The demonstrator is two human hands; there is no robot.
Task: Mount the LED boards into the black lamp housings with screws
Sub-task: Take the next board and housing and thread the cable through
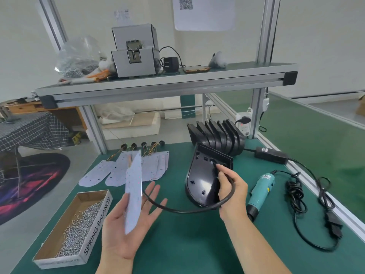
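Observation:
My left hand (126,228) lies palm up and carries a white LED board (134,190) standing on edge, thumb against one face and fingers spread behind it. A black cable (189,211) runs from this board across to my right hand (233,192). The right hand pinches the cable's end at a hole in a black lamp housing (201,180), which is tilted up on the green mat with its open side toward me. More white LED boards (156,167) with wires lie fanned out behind. A stack of black housings (217,135) stands at the back.
A cardboard box of screws (79,228) sits at the front left. A teal electric screwdriver (260,192) lies right of the housing, its cord (308,214) and black power adapter (271,155) beyond. An aluminium-framed shelf (167,82) with a grey machine hangs overhead.

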